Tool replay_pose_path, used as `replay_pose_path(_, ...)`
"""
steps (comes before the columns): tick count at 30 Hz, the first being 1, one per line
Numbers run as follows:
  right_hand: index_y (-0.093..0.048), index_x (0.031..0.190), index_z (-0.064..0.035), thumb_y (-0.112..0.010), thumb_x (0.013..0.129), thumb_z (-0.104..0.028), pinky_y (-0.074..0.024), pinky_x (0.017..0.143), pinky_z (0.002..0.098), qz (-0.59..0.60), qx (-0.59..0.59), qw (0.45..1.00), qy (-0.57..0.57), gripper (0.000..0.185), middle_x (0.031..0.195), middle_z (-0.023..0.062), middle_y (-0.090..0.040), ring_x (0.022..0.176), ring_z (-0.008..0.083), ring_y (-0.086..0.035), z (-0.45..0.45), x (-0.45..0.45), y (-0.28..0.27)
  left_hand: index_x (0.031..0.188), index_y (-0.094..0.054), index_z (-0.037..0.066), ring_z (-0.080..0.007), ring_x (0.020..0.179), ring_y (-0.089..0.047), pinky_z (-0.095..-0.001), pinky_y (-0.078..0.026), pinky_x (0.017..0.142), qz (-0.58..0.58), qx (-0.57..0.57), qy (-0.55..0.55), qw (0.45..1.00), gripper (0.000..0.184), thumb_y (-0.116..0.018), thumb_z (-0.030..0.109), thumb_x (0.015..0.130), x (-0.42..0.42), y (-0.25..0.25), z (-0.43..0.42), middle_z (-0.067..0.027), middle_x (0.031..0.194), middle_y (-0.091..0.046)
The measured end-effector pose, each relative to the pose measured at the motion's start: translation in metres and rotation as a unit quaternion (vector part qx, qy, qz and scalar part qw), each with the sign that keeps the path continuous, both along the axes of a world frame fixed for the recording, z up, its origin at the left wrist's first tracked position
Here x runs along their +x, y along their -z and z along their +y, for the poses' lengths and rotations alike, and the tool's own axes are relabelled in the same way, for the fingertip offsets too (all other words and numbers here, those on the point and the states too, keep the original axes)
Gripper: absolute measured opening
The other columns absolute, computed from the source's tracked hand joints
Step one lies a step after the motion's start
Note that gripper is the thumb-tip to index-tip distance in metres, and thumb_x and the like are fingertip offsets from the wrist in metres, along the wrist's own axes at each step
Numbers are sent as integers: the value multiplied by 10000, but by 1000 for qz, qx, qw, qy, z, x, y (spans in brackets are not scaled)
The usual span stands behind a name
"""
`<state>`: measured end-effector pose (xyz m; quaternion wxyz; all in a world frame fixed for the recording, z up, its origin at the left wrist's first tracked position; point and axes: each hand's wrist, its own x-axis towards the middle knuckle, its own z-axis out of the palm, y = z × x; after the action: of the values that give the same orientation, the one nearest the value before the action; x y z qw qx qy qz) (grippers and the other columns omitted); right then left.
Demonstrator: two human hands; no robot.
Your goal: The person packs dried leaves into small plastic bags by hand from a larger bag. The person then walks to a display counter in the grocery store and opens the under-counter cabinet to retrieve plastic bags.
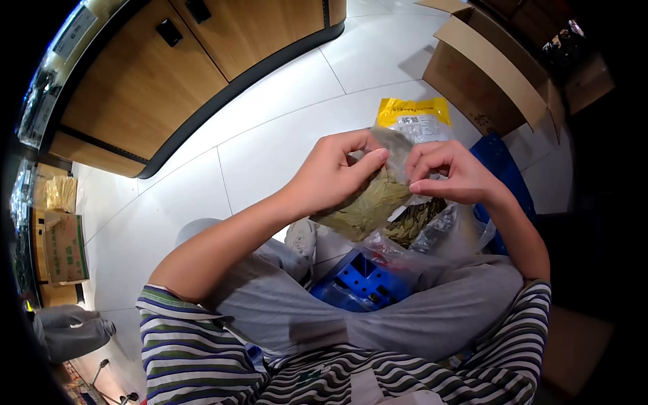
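The left hand [337, 169] pinches, between thumb and fingers, the upper part of a clear plastic bag of flat, dried olive-green leaves [361, 209]. The right hand [453, 172] has its fingers curled, thumb and fingertips drawn together on the bag's right edge. The bag hangs tilted between the hands, above the person's crossed legs in grey trousers [432, 304]. Just below its right side sits a clear bag of darker, brownish dried leaves [413, 226]. A perforated blue plastic crate [361, 275] shows between the legs, partly covered by loose clear plastic. Beyond the hands lies a yellow-topped, clear printed packet [413, 110] on the pale tiled floor [270, 142]. A blue object [491, 150], perhaps another crate, is mostly hidden behind the right forearm. Farther out stand an open brown cardboard box [466, 81] at upper right and a wood-fronted cabinet [145, 74] at upper left.
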<state>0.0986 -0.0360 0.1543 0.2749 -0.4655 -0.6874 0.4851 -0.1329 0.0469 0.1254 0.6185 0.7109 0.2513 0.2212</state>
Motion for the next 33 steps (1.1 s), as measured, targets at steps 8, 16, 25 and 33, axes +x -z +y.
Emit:
replay_pose_path(8,-595,742,24,-667,798,-51,-445,706,269,-27,92,993,73,118,782,79,-608,752,165,-567,-1,-18,6,805,-644,-8,-191,647,-606,-330,-498,619,-41,175,-38,983,220,-644,208,851,5,14,4,-151,714,-636)
replay_pose_path(16,-538,737,7,-645,805,-16,-411,682,239,8,93,992,86,129,776,61,-562,745,128,-531,-1,-3,34,716,-655,11,-238,659,-655,-333,-513,625,-70,124,-64,988,159,-718,158,720,8,18,-7,-130,694,-668)
replay_pose_path(25,-436,964,-58,-618,851,2,-375,695,181,51,59,987,139,222,852,-6,-449,786,57,-464,0,10,63,679,-675,12,-212,605,-651,-317,-511,582,-103,81,-60,990,106,-705,113,668,8,20,-6,-120,660,-670)
replay_pose_path(33,-443,1176,-60,-633,868,-107,-350,680,191,75,34,989,123,365,821,-14,-471,755,59,-446,2,-4,59,655,-680,36,-222,591,-645,-321,-501,556,-79,162,-80,980,94,-698,128,662,19,34,-11,-108,620,-650)
